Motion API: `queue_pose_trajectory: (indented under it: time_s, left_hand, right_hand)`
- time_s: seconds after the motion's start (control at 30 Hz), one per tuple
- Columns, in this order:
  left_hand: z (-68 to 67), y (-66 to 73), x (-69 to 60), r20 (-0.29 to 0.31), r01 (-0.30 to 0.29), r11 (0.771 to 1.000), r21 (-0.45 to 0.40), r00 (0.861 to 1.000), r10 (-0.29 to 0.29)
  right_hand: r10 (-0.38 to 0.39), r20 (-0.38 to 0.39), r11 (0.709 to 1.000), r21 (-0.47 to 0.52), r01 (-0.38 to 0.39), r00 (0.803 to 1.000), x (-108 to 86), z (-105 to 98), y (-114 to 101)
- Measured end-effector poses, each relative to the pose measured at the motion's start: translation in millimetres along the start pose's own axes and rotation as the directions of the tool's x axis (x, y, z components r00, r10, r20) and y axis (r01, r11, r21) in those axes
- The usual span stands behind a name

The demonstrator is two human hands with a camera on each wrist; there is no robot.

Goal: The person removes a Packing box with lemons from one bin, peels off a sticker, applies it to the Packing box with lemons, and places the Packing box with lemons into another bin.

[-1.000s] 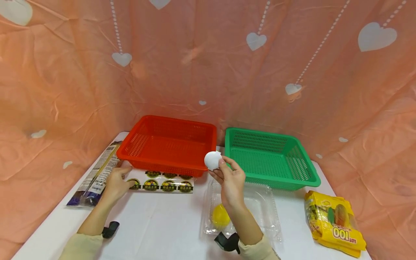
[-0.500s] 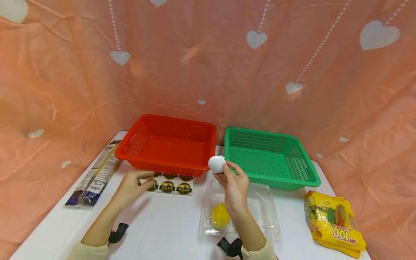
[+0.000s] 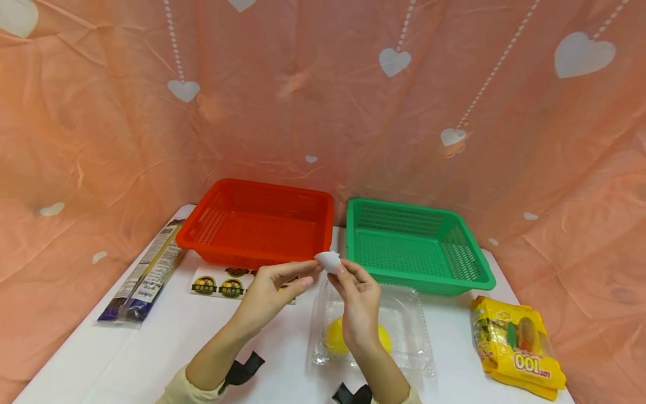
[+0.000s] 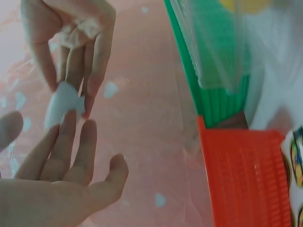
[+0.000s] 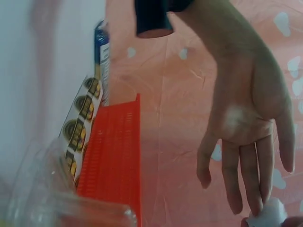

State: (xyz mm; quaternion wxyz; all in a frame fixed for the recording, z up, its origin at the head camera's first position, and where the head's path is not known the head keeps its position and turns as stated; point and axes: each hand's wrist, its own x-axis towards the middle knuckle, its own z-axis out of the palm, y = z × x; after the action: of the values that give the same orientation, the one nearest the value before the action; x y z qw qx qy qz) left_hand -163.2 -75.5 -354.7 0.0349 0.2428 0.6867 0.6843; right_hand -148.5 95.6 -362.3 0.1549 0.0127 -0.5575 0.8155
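Observation:
A small white rounded piece with a pointed tab is pinched between the thumb and fingers of my right hand, held above the clear lidded box. From the left, my left hand touches the piece's edge with extended fingertips, its thumb apart. In the left wrist view, fingers of the left hand lie against the white piece. Yellow round items show in the box, partly behind the right forearm. A sheet of round black-and-gold stickers lies partly behind the left hand.
A red basket stands at the back left and a green basket to its right. A long purple-ended packet lies at the left edge, a yellow bag at the right. Pink cloth with hearts hangs behind.
My left hand has moved right from the sticker sheet to the white piece, uncovering the sheet's left end. The piece, still in my right hand, has come slightly lower and tilted.

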Motion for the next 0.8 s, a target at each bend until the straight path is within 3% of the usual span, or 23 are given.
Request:
queue_pose_trajectory:
  time_s: [0.1,0.23,0.37,0.5,0.63,0.8]
  left_hand:
    - [3.0,0.3,-1.2,-0.041,0.004,0.998,-0.066,0.999,-0.007]
    - [3.9,-0.6,-0.8,-0.094,0.041,0.989,-0.145,0.994,-0.055]
    - [4.8,-2.4,0.6,-0.119,0.087,0.972,-0.219,0.986,-0.115]
    - [7.7,-3.5,1.7,-0.123,0.131,0.947,-0.292,0.977,-0.173]
    - [9.2,-4.2,-0.1,-0.114,0.139,0.917,-0.373,0.974,-0.195]
    - [11.0,-4.7,0.1,-0.008,0.153,0.896,-0.418,0.985,-0.172]
  right_hand:
    - [-0.125,0.084,0.99,-0.047,0.129,0.989,-4.3,1,3]
    - [-0.287,0.238,0.938,-0.126,0.322,0.928,-7.6,1,6]
    - [-0.371,0.326,0.857,-0.24,0.456,0.87,-8.9,1,9]
    - [-0.395,0.377,0.796,-0.315,0.517,0.838,-11.0,-2,8]
    - [-0.38,0.411,0.812,-0.281,0.512,0.829,-12.6,-6,4]
    - [-0.417,0.378,0.831,-0.209,0.515,0.827,-8.1,-17,-3]
